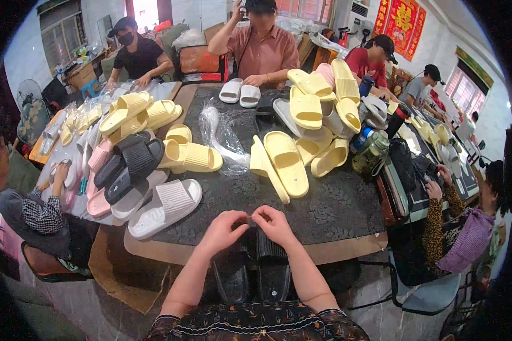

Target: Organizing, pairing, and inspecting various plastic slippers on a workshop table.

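Down at the near edge of the dark, marble-patterned table (324, 210), our left hand (224, 229) and right hand (275, 223) meet fingertip to fingertip, both pinched narrow on a small dark piece (251, 221) too small to make out. Just under our wrists a pair of black ribbed rubber slides (256, 271) lies side by side, half below the table edge, toes pointing away from us.

Beyond our hands the tabletop is bare for a stretch, then crowded. To the left lie white foam slides (166, 207), with black slides (132, 166) and pink slides (99, 156) stacked beside them. Pale yellow foam slides (287, 163) lie straight ahead, and more of them are heaped at the far right. A crumpled clear plastic bag (222, 136) lies between the groups. A glass jar with a green lid (371, 152) stands at the right edge.

Across the table a person in a pink shirt (263, 52) sits; others sit along both sides.
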Tool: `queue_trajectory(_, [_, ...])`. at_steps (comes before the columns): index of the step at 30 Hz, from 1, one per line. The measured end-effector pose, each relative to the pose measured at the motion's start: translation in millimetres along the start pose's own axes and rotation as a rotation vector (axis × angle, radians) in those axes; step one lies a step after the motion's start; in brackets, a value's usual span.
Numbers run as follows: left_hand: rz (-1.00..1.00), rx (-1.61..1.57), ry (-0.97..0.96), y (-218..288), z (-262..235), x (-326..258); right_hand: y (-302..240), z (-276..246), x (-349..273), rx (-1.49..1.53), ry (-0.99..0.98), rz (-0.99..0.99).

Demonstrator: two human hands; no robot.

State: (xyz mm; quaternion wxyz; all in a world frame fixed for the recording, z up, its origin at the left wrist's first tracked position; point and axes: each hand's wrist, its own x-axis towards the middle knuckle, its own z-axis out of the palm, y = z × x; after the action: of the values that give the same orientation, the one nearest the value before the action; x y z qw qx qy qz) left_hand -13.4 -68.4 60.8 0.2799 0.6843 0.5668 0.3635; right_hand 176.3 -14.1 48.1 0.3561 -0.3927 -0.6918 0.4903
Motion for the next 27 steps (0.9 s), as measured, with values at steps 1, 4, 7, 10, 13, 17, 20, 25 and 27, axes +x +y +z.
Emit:
queue_trajectory(1, [0.017,-0.004,-0.011,4.1,6.3,3.9,-1.9,3.9,-0.2,0.042,0.033,-0.050])
queue_trajectory(4, [0.003,-0.114,0.049,-0.3,29.0,3.9,0.8,12.3,-5.3,0.203,0.112,-0.023])
queue_trajectory(7, [-0.102,-0.552,0.194,-6.8,33.3,-2.6,7.8,10.4,-10.7,0.051,0.154,-0.054])
queue_trajectory(10, [-0.168,-0.747,0.299,-19.0,30.7,-1.3,1.2,8.5,-15.9,-0.257,0.023,-0.119])
queue_trajectory(13, [-0.139,-0.832,0.321,-19.9,33.7,-1.7,23.5,9.1,-11.4,-0.265,0.054,-0.081])
queue_trajectory(17, [-0.131,-0.761,0.275,-27.1,33.1,6.4,40.2,7.4,-3.0,0.027,0.161,0.006])
queue_trajectory(20, [-0.121,-0.779,0.203,-32.5,34.9,16.6,41.4,2.9,2.4,0.050,0.228,0.028])
queue_trajectory(25, [-0.176,-0.813,0.162,-35.6,35.6,18.8,43.5,5.0,8.0,0.147,0.196,0.097])
queue_trajectory(27, [-0.180,-0.817,0.150,-36.5,35.4,17.6,42.0,5.2,6.9,0.159,0.210,0.079])
